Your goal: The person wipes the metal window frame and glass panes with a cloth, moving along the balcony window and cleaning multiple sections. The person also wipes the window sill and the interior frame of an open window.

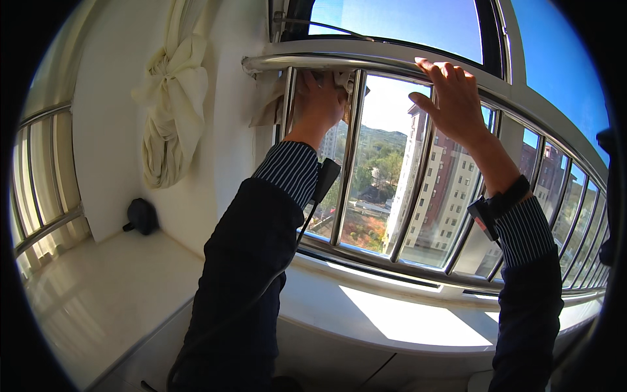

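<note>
My left hand (318, 101) reaches behind the upright bars of a shiny metal window railing (356, 130), just under its top rail. A beige-brown cloth (266, 112) is bunched under that hand, against the window pane. Part of the cloth shows on either side of the hand, and the bars cover some of the fingers. Farther right, my right hand (457, 101) lies on the top rail with its fingers stretched over it and its thumb apart. Dark straps and small black devices sit at both wrists, by the striped cuffs.
A knotted cream curtain (173, 111) hangs on the left wall. Below it, a round black object (141, 216) stands in the corner of the pale sill (117, 287). Sunlight falls on the ledge (405, 313) below the railing. Above, a dark-framed window sash (493, 32) is visible.
</note>
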A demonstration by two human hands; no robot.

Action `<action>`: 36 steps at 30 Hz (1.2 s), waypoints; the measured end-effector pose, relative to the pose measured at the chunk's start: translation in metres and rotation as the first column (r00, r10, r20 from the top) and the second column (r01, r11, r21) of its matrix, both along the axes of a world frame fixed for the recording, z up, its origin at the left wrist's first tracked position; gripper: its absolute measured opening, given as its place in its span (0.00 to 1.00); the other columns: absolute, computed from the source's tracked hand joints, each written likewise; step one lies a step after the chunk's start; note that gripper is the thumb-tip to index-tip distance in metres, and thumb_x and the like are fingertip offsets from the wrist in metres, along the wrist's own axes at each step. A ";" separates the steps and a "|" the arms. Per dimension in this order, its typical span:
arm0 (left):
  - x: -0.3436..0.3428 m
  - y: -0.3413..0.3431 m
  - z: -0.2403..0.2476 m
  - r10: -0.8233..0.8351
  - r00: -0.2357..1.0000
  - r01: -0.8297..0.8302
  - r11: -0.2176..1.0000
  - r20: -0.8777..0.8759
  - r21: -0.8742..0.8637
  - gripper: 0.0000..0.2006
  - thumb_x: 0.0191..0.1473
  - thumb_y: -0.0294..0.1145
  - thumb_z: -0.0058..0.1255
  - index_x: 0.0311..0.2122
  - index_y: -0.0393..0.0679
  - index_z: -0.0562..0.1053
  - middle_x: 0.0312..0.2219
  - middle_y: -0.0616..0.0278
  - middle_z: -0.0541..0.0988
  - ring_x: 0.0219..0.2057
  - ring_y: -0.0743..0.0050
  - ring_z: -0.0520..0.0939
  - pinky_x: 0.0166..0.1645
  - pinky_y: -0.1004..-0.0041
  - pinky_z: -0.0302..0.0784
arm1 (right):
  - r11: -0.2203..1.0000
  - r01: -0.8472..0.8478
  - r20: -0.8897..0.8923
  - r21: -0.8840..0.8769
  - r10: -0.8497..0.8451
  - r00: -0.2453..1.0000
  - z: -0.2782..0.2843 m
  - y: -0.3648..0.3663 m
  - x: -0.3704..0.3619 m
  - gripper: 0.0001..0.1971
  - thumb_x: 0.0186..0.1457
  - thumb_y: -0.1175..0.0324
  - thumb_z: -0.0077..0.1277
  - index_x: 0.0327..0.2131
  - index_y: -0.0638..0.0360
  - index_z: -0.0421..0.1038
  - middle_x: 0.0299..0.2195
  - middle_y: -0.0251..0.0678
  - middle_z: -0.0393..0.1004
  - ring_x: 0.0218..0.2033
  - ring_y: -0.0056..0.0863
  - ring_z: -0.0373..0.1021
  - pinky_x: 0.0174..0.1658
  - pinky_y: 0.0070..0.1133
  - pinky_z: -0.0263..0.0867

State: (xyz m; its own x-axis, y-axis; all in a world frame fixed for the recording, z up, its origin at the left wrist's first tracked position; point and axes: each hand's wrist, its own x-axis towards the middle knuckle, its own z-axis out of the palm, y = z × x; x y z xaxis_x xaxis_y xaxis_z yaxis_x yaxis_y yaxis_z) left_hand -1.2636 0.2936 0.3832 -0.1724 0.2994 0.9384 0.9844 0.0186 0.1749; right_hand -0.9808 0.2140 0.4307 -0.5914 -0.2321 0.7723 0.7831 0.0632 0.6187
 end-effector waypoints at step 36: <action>-0.022 -0.023 -0.126 -0.856 0.492 0.550 0.165 0.157 -0.819 0.35 0.64 0.60 0.41 0.71 0.61 0.51 0.71 0.64 0.48 0.71 0.60 0.50 0.74 0.58 0.43 | 0.991 0.055 0.024 0.124 -0.058 0.998 0.002 0.014 0.004 0.34 0.61 0.35 0.44 0.62 0.46 0.61 0.53 0.36 0.70 0.55 0.33 0.66 0.56 0.38 0.58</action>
